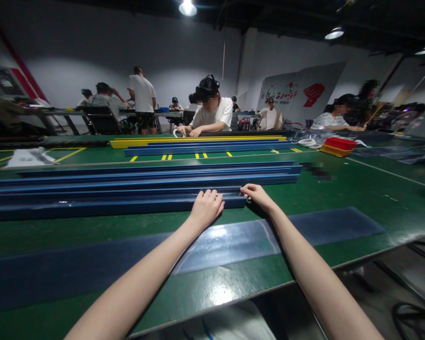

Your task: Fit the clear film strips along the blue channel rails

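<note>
A long blue channel-shaped profile (156, 207) lies along the green table, its right end in front of me. My left hand (207, 208) is closed over it near that end, fingers hooked across the near wall into the trough. At the very end of the profile, my right hand (255, 196) pinches with thumb and fingertips; what is between them is too small to make out. More blue profiles (212, 179) lie parallel just behind. Under my forearms a long clear plastic strip (230, 241) lies flat and reflects the lamps.
A green table (357, 189) stretches across the view, its front edge below my forearms. Opposite, a person (216, 113) leans over yellow profiles (198, 140). A red tray (338, 145) and a white coil (306, 142) stand at the right; a white sheet (30, 158) lies left.
</note>
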Demonstrator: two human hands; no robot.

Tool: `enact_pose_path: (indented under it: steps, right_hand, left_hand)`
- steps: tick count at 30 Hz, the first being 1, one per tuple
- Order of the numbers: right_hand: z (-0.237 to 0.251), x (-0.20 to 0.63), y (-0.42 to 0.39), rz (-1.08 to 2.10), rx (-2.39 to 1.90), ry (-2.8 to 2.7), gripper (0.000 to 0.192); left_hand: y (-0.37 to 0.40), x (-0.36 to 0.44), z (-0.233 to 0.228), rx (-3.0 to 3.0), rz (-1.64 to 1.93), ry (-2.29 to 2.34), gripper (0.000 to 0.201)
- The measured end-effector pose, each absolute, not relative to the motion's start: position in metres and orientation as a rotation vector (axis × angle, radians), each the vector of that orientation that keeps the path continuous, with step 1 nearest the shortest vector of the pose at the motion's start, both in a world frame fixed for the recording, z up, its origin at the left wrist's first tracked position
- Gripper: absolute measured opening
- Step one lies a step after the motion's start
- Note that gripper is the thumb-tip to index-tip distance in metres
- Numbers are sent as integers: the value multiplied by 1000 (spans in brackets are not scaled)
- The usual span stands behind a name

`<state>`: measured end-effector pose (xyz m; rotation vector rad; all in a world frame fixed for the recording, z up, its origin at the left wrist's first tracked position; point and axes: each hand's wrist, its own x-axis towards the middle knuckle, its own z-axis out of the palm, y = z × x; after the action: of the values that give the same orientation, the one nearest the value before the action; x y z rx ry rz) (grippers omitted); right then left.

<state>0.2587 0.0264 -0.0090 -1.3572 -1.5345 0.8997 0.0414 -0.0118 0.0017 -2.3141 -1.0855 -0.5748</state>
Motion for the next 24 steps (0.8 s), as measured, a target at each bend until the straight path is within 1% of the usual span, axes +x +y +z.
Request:
enact_pose_path:
  steps: [12,24]
  right_hand:
    - [-16,261,32,818,-1388,-1591,26]
    - [-15,261,32,828,-1394,-1605,25]
  left_hand:
    - [-10,41,1,-2334,-594,-1057,23]
    - [-10,41,1,-2331,-588,-1057,23]
